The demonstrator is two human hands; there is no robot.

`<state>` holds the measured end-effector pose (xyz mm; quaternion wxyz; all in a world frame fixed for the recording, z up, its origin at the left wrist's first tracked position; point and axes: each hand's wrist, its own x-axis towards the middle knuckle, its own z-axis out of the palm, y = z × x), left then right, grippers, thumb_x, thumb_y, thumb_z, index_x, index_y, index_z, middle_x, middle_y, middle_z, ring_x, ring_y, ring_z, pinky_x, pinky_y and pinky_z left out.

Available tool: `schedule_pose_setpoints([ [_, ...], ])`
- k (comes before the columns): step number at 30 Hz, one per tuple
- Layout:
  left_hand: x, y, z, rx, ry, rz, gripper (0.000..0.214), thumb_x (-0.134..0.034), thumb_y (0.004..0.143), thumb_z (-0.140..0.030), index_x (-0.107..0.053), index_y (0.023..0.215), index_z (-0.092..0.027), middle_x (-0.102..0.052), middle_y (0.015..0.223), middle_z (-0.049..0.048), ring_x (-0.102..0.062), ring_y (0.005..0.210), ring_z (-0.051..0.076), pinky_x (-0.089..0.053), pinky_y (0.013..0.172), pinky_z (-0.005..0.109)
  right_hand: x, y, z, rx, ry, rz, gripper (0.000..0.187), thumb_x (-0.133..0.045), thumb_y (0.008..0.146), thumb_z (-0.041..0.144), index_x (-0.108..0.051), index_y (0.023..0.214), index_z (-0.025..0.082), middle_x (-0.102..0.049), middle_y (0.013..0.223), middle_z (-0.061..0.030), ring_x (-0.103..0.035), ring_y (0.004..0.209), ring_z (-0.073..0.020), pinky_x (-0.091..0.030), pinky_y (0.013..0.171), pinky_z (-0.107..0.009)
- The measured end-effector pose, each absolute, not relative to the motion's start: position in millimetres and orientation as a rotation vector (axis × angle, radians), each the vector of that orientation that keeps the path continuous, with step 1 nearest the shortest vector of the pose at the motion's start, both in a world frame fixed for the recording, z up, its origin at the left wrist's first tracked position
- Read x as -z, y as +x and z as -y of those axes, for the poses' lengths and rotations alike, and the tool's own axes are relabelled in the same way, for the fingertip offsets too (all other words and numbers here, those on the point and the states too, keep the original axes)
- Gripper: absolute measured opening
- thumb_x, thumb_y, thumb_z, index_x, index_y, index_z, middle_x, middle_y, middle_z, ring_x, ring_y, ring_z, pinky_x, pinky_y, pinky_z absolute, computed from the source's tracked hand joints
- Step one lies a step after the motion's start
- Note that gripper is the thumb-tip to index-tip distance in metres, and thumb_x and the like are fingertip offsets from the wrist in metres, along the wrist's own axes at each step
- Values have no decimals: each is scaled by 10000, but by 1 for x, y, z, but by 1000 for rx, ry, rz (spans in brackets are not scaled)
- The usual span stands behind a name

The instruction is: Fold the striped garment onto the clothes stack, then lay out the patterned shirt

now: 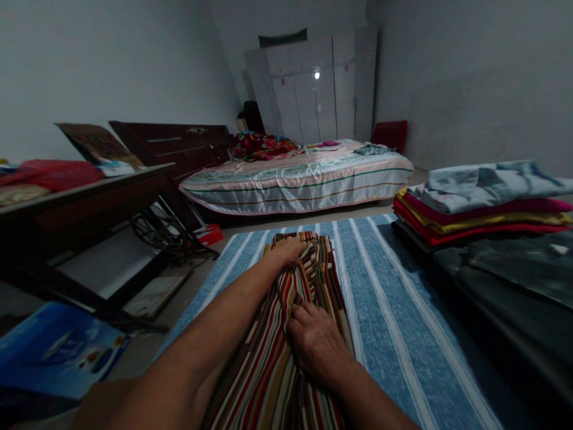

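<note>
A striped cloth (320,272) in red, brown and cream lies lengthwise on a blue-and-white striped sheet (389,310). My left hand (289,249) reaches to the cloth's far end, and its fingers curl over the fabric there. My right hand (317,340) rests nearer to me on the middle of the cloth, fingers bent and pressing into a fold. Both forearms stretch over the cloth's near part and hide it.
A stack of folded cloths (478,203) in grey, red and yellow sits at the right, with dark fabric (505,280) in front of it. A sewing-machine table (89,209) stands at the left. A bed (299,176) and white cupboards (313,89) lie beyond.
</note>
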<state>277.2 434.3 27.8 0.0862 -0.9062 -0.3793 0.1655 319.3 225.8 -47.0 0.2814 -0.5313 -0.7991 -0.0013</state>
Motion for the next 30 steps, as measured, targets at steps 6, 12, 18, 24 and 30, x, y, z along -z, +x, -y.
schedule_pose_setpoints([
  [6, -15, 271, -434, -367, -2652, 1148, 296, -508, 807, -202, -611, 1080, -250, -609, 1093, 102, -580, 1046, 251, -485, 855, 360, 48, 319, -226, 11, -1413, 2141, 123, -567, 782, 123, -592, 887, 181, -591, 953, -68, -477, 906, -223, -421, 736, -346],
  [12, -25, 269, -432, -262, -2624, 1137, 247, -509, 806, -220, -638, 1013, -180, -615, 1120, 131, -545, 1102, 266, -451, 907, 343, 46, 319, -224, 5, -1428, 2124, 100, -539, 818, 128, -594, 883, 180, -596, 966, -64, -479, 912, -224, -424, 742, -350],
  [18, -28, 269, -425, -332, -2650, 1141, 218, -513, 793, -217, -671, 943, -224, -684, 1002, 97, -609, 1015, 266, -474, 834, 336, 46, 319, -224, 6, -1416, 2125, 142, -547, 787, 104, -596, 896, 181, -596, 979, -76, -477, 928, -225, -423, 760, -348],
  [24, -26, 264, -423, -439, -2732, 1087, 216, -531, 732, -144, -687, 837, -250, -711, 951, 66, -643, 953, 264, -481, 775, 326, 46, 319, -225, 11, -1444, 2139, 127, -556, 780, 115, -599, 880, 181, -599, 961, -67, -481, 914, -231, -425, 738, -351],
  [30, -35, 250, -427, -497, -2773, 979, 263, -511, 743, -174, -690, 911, -269, -717, 948, 55, -649, 933, 247, -469, 782, 313, 46, 319, -225, -2, -1444, 2145, 120, -548, 787, 117, -594, 876, 182, -594, 951, -62, -480, 901, -226, -424, 736, -350],
])
